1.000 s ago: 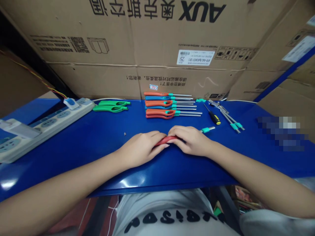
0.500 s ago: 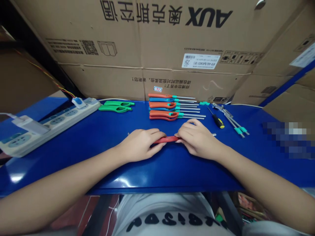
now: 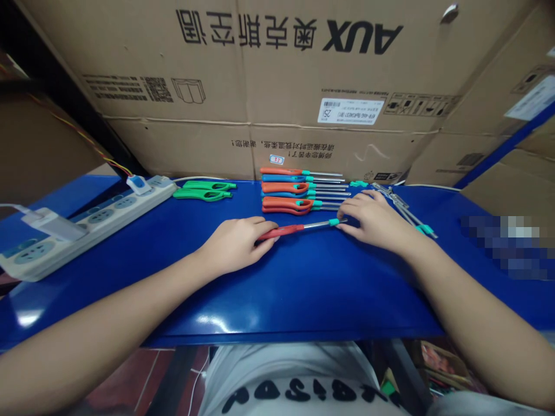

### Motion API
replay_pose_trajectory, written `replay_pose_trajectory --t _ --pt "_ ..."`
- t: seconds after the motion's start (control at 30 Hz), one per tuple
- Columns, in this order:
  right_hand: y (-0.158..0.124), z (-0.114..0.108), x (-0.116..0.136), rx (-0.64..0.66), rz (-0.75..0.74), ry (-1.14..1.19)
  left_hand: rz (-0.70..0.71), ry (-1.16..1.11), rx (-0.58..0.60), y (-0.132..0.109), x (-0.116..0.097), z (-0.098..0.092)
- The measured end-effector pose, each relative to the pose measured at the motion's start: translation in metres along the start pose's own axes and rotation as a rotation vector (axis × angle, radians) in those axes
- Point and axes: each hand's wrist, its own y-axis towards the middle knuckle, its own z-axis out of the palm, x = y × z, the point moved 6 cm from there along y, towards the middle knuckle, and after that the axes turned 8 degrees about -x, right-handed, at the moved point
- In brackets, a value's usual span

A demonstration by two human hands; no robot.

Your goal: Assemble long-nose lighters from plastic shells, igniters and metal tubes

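Observation:
My left hand [image 3: 237, 244] is closed round the red handle of a long-necked lighter [image 3: 288, 230], fingers over the top and thumb below. Its metal tube points right and slightly up, with a teal sleeve [image 3: 333, 222] near the tip. At that tip is my right hand [image 3: 373, 218], thumb and fingers apart, with a gap visible between them around the tube's end. Whether the thumb touches the tube I cannot tell. Behind lies a row of orange, red and blue lighters [image 3: 284, 204], metal tubes to the right.
Two green lighter bodies [image 3: 203, 195] lie at the back left by a white power strip [image 3: 102, 216]. Loose metal tubes with teal ends [image 3: 405, 211] lie beyond my right hand, near a small teal piece [image 3: 358, 184]. A large cardboard sheet [image 3: 217, 133] stands behind the blue table [image 3: 269, 300].
My right hand has moved right and away from me, off the handle to the tube's tip, baring the tube and teal sleeve. It now covers the yellow-black screwdriver's spot. My left hand shifted slightly left.

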Motion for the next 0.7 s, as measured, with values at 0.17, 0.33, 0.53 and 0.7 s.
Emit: replay_pose_trajectory --t 0.17,0.33,0.53,0.7 --pt "0.001 0.005 0.003 -0.008 -0.074 0.11 -0.012 -0.037 0.005 0.002 0.002 0.0" --pt "0.003 0.005 0.022 -0.065 -0.182 0.227 0.002 -0.114 0.019 0.001 -0.002 0.002" --pt "0.001 -0.003 0.054 -0.136 -0.31 0.301 0.038 -0.195 -0.011 -0.003 -0.01 0.005" --pt "0.0 -0.006 0.066 -0.169 -0.343 0.232 0.039 -0.234 -0.028 -0.005 -0.011 0.006"
